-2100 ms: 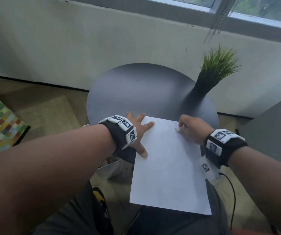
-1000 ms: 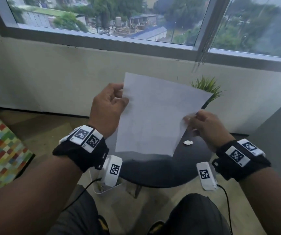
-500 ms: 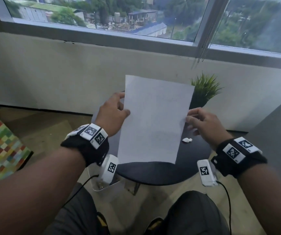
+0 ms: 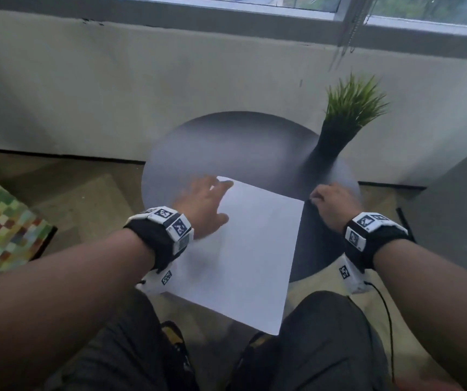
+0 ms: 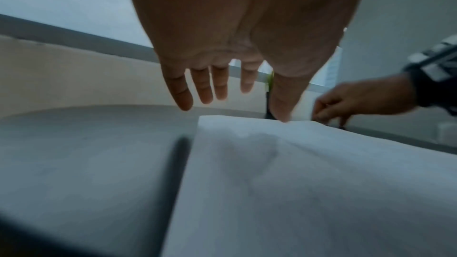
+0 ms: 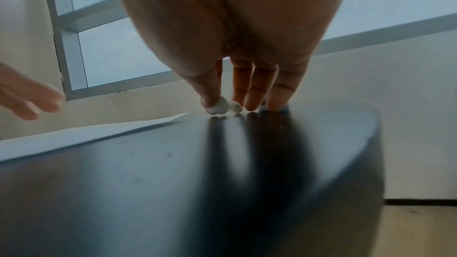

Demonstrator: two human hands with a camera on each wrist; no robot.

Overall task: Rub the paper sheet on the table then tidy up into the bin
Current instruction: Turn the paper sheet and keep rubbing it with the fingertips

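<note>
White paper sheet lies flat on the round desk, near edge overhanging, left hand spread loosely over its far-left corner. Right hand pinches small white scraps right of the sheet, so tidying seems begun; no bin is visible.

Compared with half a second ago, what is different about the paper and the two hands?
The paper sheet came down from the air and now lies flat on the table, its near corner over the edge. The left hand let go and rests open at its far corner. The right hand let go too and moved to the white scrap, its fingers pinching it on the tabletop. The plant stayed in place.
</note>
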